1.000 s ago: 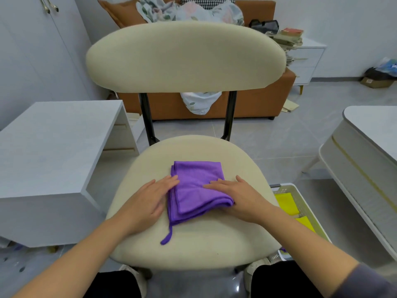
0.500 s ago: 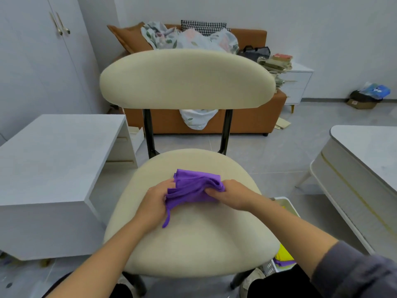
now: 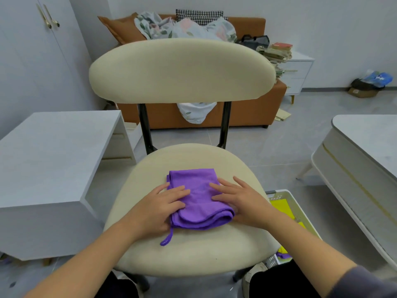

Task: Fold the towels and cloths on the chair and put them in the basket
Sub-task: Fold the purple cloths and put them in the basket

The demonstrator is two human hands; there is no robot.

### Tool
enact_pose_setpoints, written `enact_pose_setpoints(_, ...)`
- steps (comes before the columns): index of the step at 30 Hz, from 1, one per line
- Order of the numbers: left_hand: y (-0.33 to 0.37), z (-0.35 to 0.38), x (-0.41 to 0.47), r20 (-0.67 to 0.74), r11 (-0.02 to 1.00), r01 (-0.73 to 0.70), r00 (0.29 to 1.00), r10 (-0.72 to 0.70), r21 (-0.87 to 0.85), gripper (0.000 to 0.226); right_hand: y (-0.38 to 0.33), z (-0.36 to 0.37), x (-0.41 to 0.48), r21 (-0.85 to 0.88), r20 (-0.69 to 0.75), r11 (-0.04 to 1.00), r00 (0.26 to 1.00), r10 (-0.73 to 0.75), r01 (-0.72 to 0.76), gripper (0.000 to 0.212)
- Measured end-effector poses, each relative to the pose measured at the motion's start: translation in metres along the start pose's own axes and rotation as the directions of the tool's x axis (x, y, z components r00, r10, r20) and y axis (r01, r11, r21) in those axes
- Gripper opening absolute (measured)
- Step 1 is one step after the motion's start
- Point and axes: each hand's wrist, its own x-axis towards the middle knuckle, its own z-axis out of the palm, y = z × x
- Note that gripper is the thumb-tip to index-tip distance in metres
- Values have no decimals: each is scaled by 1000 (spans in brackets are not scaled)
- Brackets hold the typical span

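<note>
A folded purple cloth [image 3: 198, 197] lies flat on the cream seat of the chair [image 3: 193, 254], its hanging loop trailing toward the front edge. My left hand [image 3: 159, 208] presses on the cloth's left side with straight fingers. My right hand [image 3: 240, 200] rests flat on its right side, fingers spread. To the right of the chair, low on the floor, stands the white basket [image 3: 300, 208] with yellow cloths [image 3: 281, 207] inside; the seat hides much of it.
A white desk [image 3: 53, 151] stands close on the left and a white table [image 3: 365, 160] on the right. Behind the chair is an orange sofa [image 3: 247, 112] piled with bedding. A white nightstand [image 3: 297, 72] carries stacked books.
Half a second ago both hands gripped the bunched cloth and lifted it. Now it lies folded over and flat on the seat, with both hands open on top of it.
</note>
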Motion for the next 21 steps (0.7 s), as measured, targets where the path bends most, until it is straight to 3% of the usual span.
enact_pose_setpoints(3, 3, 3, -1, 20, 993, -95, 995, 94, 69, 59, 3, 7, -1, -107, -65, 985, 987, -144, 136, 56)
enact_pose_setpoints(6, -3, 6, -2, -46, 983, -145, 987, 151, 115, 56, 5, 11, -5, -109, -52, 980, 984, -173, 167, 53)
enact_pose_setpoints(8, -5, 10, -4, -131, 997, -58, 990, 51, -50, 51, 2, 7, -6, 85, -42, 995, 998, -54, 58, 49)
enact_pose_setpoints(9, -1, 9, -3, -157, 975, 67, 982, -101, -212, 45, -2, 5, -5, 238, -37, 970, 998, 56, -46, 43)
enact_pose_setpoints(10, 5, 3, 0, -119, 886, 230, 947, -300, -402, 42, -7, 3, -2, 390, -46, 908, 982, 184, -152, 32)
enact_pose_setpoints(11, 10, -1, 5, -46, 735, 378, 873, -485, -563, 45, -11, 1, 2, 516, -67, 825, 949, 308, -231, 20)
enact_pose_setpoints(13, 18, -7, 20, 76, 465, 560, 691, -719, -685, 42, -17, -2, 15, 640, -78, 683, 854, 514, -352, 18)
enact_pose_setpoints(17, 18, -11, 51, 90, 303, 722, 450, -888, -622, 36, -25, -3, 46, 607, 2, 539, 679, 734, -584, 35)
enact_pose_setpoints(21, 17, -3, 68, 81, 197, 844, 272, -959, -499, 33, -34, 2, 67, 388, -60, 561, 588, 807, -731, 31)
